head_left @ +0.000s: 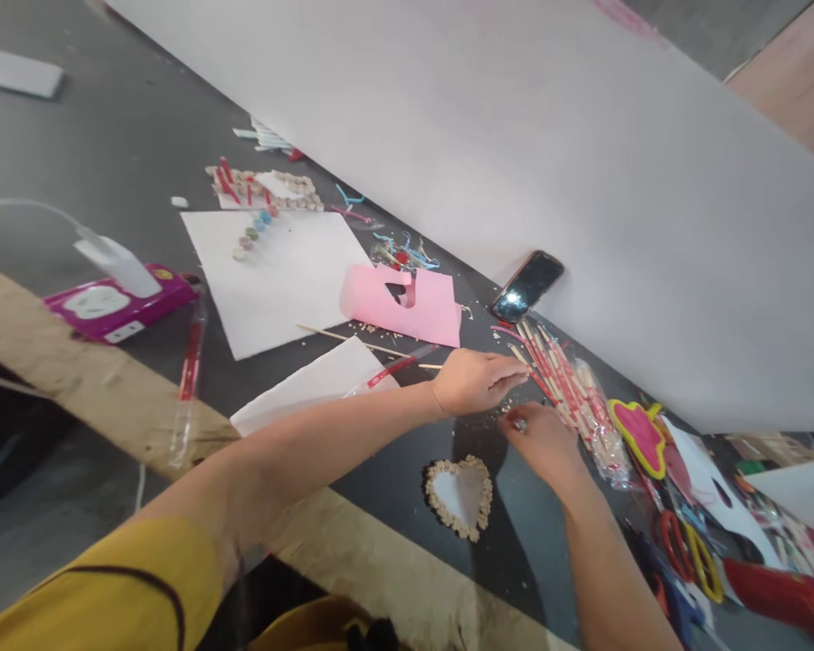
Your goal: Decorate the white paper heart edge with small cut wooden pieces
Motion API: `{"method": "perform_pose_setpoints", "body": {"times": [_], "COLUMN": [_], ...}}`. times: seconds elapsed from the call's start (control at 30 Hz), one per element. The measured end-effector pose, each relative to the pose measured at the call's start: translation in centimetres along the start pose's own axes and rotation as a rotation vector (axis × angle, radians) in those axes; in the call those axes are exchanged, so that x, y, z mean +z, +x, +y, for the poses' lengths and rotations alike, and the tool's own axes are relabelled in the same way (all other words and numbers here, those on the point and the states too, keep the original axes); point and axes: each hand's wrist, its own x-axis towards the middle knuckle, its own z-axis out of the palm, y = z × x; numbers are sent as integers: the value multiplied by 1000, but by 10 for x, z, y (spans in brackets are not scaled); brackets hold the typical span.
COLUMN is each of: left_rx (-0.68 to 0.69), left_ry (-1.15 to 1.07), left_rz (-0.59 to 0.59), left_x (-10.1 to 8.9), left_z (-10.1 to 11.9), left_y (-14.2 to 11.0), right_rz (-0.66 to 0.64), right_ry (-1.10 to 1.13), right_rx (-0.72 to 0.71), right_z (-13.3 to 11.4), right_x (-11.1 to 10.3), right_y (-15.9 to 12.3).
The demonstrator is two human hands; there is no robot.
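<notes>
My left hand [480,380] reaches across the dark tabletop, its fingers drawn together at the tips. Whatever they may hold is hidden. Just below and to the right, my right hand [541,440] is curled with thumb and fingertips close together, and a small pale bit shows at them, too small to name. Little crumbs lie on the table between the two hands. Nearer to me sits a white heart-shaped piece [459,495] edged with small beige bits. Beyond my fingertips lies a bundle of wooden sticks in red-and-white paper sleeves [560,375].
A phone [527,286] leans against the white board [488,136]. Pink foam sheet [407,303] with a cutout, white sheets [278,271] and a thin stick [353,337] lie leftward. Scissors [702,561] are at right. A purple power strip [118,303] stands at left.
</notes>
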Motion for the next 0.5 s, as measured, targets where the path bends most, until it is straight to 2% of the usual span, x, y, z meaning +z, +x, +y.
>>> {"method": "perform_pose_setpoints", "body": {"times": [0.1, 0.2, 0.5], "left_rx": [3, 5, -19], "left_ry": [10, 19, 51], "left_rz": [18, 9, -59], "left_x": [1, 1, 2], "left_z": [-1, -1, -1], "left_y": [-1, -1, -4], "right_rz": [55, 91, 156], "right_ry": [-29, -40, -7], "right_rx": [97, 142, 140], "right_z": [22, 34, 44], "right_x": [3, 10, 25], "right_y": [4, 3, 3]}}
